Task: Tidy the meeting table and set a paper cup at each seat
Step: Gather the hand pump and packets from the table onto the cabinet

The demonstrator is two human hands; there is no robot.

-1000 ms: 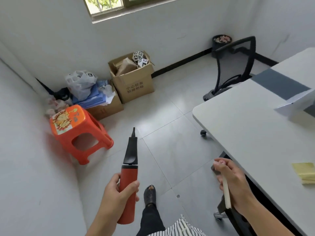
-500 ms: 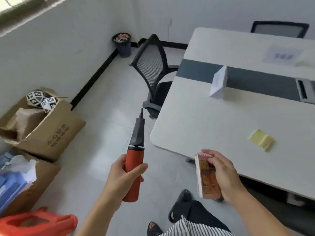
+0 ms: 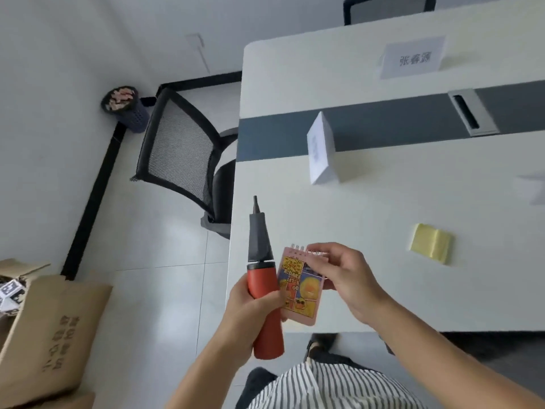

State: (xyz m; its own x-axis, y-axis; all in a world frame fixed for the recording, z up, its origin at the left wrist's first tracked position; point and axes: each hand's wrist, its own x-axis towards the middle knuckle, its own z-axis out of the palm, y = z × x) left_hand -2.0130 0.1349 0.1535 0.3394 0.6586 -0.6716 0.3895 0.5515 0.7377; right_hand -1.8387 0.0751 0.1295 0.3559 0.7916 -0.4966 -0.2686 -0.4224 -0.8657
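My left hand (image 3: 250,309) grips a red hand pump (image 3: 263,293) with a dark grey nozzle that points up. My right hand (image 3: 343,276) pinches a small pink spiral notepad (image 3: 298,287) with a cartoon cover, held right beside the pump above the near left corner of the white meeting table (image 3: 368,208). On the table lie a yellow sticky-note pad (image 3: 430,242), a folded white name card (image 3: 320,149) and a second name card (image 3: 413,57) with printed characters at the far side. No paper cup is in view.
A black mesh chair (image 3: 182,152) stands at the table's left end, another chair (image 3: 386,8) at the far side. A dark waste bin (image 3: 125,107) sits by the wall. Cardboard boxes (image 3: 50,329) stand on the floor at the left. A cable slot (image 3: 469,112) sits in the table's grey strip.
The view has swung right from the floor corner onto the table. My right hand has brought the notepad up and left, next to the pump, with its cover now facing me.
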